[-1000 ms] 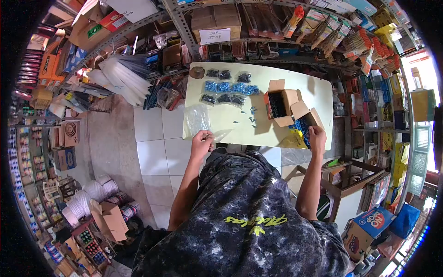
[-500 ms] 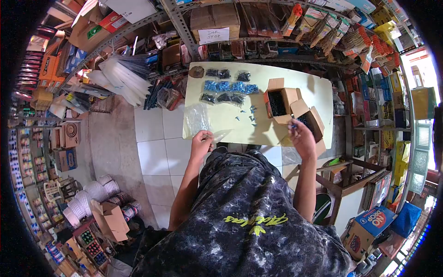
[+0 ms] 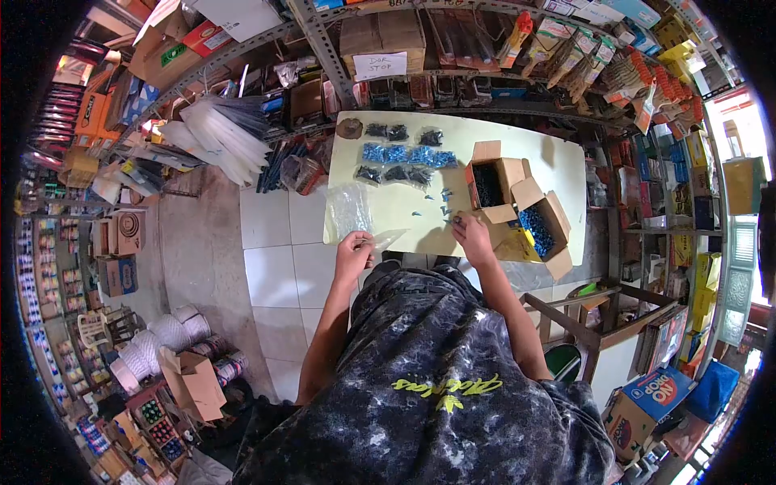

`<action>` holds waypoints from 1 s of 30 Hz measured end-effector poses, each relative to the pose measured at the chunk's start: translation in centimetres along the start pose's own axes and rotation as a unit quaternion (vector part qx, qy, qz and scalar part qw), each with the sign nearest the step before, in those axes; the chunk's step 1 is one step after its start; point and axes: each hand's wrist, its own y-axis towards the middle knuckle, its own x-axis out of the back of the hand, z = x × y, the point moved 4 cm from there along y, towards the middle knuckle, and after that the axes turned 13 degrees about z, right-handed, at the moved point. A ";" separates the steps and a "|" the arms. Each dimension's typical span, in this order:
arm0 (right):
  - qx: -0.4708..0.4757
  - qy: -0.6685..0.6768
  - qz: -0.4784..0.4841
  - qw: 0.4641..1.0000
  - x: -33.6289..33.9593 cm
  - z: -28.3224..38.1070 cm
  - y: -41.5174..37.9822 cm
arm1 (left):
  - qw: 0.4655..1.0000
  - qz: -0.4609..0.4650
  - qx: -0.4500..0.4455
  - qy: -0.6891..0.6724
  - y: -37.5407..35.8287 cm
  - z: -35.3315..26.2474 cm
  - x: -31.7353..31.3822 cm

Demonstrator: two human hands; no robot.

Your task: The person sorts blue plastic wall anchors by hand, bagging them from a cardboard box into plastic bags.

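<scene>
The pale surface [image 3: 558, 162] carries two open cardboard boxes [image 3: 517, 202] at its right side, the nearer one showing blue pieces, the farther one dark contents too small to identify. Rows of filled packets [image 3: 400, 153] lie at the far left. The left hand [image 3: 353, 252] pinches a clear plastic bag [image 3: 386, 238] at the near edge, while the right hand [image 3: 473, 234] closes its fingertips among loose small blue pieces [image 3: 440, 206]; whether it grips one is unclear.

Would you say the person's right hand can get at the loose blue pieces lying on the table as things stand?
Probably yes: the right hand is already at the edge of the loose blue pieces on the table, with nothing between them.
</scene>
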 end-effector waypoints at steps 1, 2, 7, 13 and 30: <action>-0.004 0.006 0.004 1.000 -0.5 0.4 0.0 | 1.000 -0.001 0.001 -0.001 0.0 0.0 0.0; -0.004 0.006 0.005 1.000 -0.7 0.7 0.1 | 1.000 -0.002 0.001 -0.001 -0.1 0.0 0.0; 0.157 -0.080 0.036 0.984 -1.1 3.5 -1.7 | 1.000 -0.017 0.005 0.004 -0.3 -0.1 -0.1; 0.404 -0.205 -0.166 0.876 3.8 11.1 -7.4 | 1.000 -0.007 -0.006 -0.014 -0.2 0.2 0.1; -0.004 -0.738 -0.138 0.661 12.8 12.7 -3.4 | 1.000 0.017 0.015 0.001 1.6 -0.5 -0.8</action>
